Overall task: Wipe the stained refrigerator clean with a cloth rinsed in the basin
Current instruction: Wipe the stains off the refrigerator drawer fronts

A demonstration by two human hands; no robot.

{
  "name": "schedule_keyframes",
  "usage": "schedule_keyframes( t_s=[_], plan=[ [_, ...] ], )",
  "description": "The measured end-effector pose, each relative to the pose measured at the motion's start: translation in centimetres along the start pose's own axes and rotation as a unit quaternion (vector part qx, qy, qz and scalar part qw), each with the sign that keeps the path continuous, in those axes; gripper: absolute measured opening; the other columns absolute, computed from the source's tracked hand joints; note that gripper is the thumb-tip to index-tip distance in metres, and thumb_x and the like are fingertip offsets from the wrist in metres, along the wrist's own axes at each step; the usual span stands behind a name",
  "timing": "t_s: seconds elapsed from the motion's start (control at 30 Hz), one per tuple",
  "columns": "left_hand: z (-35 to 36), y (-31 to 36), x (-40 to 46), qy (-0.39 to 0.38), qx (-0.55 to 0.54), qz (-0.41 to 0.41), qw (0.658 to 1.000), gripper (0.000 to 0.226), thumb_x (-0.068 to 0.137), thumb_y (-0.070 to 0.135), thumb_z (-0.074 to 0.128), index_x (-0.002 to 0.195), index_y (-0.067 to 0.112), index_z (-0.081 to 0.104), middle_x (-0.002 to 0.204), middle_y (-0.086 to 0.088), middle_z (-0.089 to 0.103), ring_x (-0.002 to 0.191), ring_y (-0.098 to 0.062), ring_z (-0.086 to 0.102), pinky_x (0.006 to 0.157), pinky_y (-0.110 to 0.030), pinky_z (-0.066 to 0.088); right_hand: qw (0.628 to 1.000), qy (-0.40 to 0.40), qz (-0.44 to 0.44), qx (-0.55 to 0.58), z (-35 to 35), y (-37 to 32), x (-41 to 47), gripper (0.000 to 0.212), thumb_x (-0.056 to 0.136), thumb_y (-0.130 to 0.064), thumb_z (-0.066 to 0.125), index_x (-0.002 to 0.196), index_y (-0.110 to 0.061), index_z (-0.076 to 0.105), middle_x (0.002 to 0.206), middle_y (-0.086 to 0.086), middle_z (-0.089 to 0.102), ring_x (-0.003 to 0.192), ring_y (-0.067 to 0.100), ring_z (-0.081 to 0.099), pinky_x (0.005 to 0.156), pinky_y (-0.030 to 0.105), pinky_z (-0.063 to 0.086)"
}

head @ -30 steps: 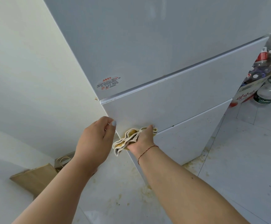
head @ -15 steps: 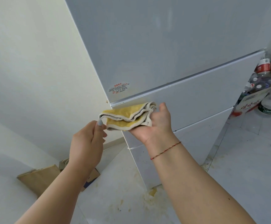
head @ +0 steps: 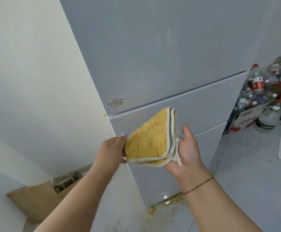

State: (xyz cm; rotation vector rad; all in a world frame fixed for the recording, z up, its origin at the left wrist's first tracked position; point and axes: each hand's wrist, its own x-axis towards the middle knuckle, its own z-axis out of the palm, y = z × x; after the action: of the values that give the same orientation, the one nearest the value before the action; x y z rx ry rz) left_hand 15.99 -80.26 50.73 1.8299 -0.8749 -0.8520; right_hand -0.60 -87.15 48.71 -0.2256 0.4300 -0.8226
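folded yellow cloth (head: 150, 141) with pale trim, held up in front of the refrigerator (head: 161, 52), level with the seam below its upper door, not touching the door. pinched at its left edge by the left hand (head: 112, 152), thumb on top. resting across the upturned palm of the right hand (head: 186, 152), thumb raised and straight, the other fingers hidden under the cloth, so whether curled round it cannot be told. red thread bracelet (head: 198, 185) on the right wrist. yellowish stains on the floor (head: 253, 181) at the refrigerator's bottom front corner. at the floor's far right, beside the refrigerator, a cardboard box (head: 247, 117) crammed with clear plastic bottles (head: 257, 82), red and white caps showing, more bottles loose around it. at the lower left, by the wall (head: 27, 72), brown paper bags (head: 41, 196), one with handles up, contents not visible.
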Motion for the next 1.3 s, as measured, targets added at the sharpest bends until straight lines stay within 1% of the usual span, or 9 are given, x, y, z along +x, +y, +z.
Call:
schedule_keyframes(
  t_s=[0.1,0.33,0.6,0.73,0.83,0.97,1.07,1.17,1.3],
  plan=[
    [0.9,0.1,0.0,-0.019,-0.060,-0.072,0.995,0.033,0.093,0.027,0.061,0.092,-0.005,0.068,0.082,-0.016,0.066,0.071,-0.025,0.064,0.072,-0.038,0.058,0.999,0.029,0.001,-0.045,-1.0,-0.1,-0.1,0.070,0.096,-0.061,0.027,0.127,-0.008,0.060,0.120,0.025,0.063,0.114,0.044,0.058,0.100,0.060,0.041],
    [1.6,-2.0,-0.5,-0.005,-0.152,-0.146,0.978,0.019,0.095,0.014,0.056,0.089,-0.001,0.066,0.068,-0.008,0.067,0.061,-0.020,0.064,0.065,-0.035,0.054,0.965,0.133,0.026,-0.223,-4.1,-0.1,-0.2,0.048,0.097,-0.044,0.046,0.114,-0.004,0.067,0.108,0.021,0.070,0.099,0.035,0.068,0.087,0.047,0.053],
    [0.4,-5.0,-1.1,-0.011,-0.212,-0.257,0.943,0.026,0.086,0.020,0.052,0.092,-0.002,0.066,0.078,-0.020,0.067,0.064,-0.033,0.065,0.064,-0.038,0.051,0.855,0.160,0.152,-0.468,-11.3,1.6,0.0,0.031,0.096,-0.035,0.053,0.110,-0.011,0.068,0.100,0.005,0.071,0.093,0.018,0.062,0.093,0.038,0.048],
    [-0.2,-5.5,-1.2,-0.077,-0.221,-0.266,0.935,0.030,0.083,0.017,0.052,0.071,0.000,0.072,0.074,-0.020,0.068,0.059,-0.033,0.066,0.063,-0.036,0.052,0.859,0.088,0.223,-0.452,-14.2,1.2,-0.4,0.026,0.089,-0.011,0.055,0.111,-0.015,0.070,0.072,-0.006,0.058,0.056,0.004,0.042,0.053,0.019,0.027],
    [-0.4,-4.9,-1.5,-0.148,-0.207,-0.236,0.938,0.023,0.074,0.015,0.056,0.054,0.009,0.065,0.063,-0.013,0.059,0.052,-0.028,0.059,0.056,-0.030,0.049,0.883,0.062,0.218,-0.412,-15.4,0.9,-0.2,0.046,0.068,-0.012,0.049,0.107,-0.012,0.075,0.085,0.003,0.057,0.065,0.012,0.048,0.056,0.023,0.032],
    [0.1,-3.8,-1.4,-0.270,-0.023,-0.144,0.952,0.017,0.054,0.015,0.064,0.060,0.011,0.049,0.058,-0.005,0.042,0.051,-0.018,0.042,0.052,-0.024,0.037,0.843,-0.030,0.089,-0.530,-13.3,1.9,0.7,0.061,0.062,-0.012,0.056,0.117,-0.037,0.064,0.130,-0.011,0.055,0.120,-0.001,0.046,0.095,0.023,0.037],
    [0.8,-3.0,-1.3,-0.323,0.093,-0.108,0.936,0.014,0.060,0.016,0.061,0.051,0.017,0.050,0.054,0.001,0.042,0.049,-0.014,0.040,0.051,-0.023,0.034,0.746,-0.178,0.126,-0.629,-10.9,3.0,1.5,0.063,0.072,-0.012,0.071,0.125,-0.043,0.056,0.144,-0.024,0.041,0.133,-0.006,0.032,0.106,0.019,0.027],
    [0.5,-2.8,-0.8,-0.318,0.145,-0.096,0.932,0.015,0.060,0.021,0.062,0.050,0.020,0.050,0.053,0.003,0.042,0.052,-0.014,0.040,0.056,-0.025,0.035,0.634,-0.186,0.142,-0.738,-11.0,2.9,2.1,0.030,0.076,-0.022,0.078,0.099,-0.037,0.065,0.146,-0.018,0.039,0.134,0.003,0.033,0.111,0.029,0.026],
    [0.5,-3.8,0.6,-0.233,0.254,-0.077,0.935,0.030,0.068,0.032,0.068,0.050,0.023,0.046,0.055,0.008,0.043,0.057,-0.014,0.042,0.062,-0.026,0.037,0.508,-0.080,0.111,-0.851,-11.6,1.2,2.3,0.025,0.079,-0.046,0.070,0.066,-0.032,0.053,0.088,-0.012,0.060,0.089,0.004,0.055,0.111,0.029,0.024]
  ],
)
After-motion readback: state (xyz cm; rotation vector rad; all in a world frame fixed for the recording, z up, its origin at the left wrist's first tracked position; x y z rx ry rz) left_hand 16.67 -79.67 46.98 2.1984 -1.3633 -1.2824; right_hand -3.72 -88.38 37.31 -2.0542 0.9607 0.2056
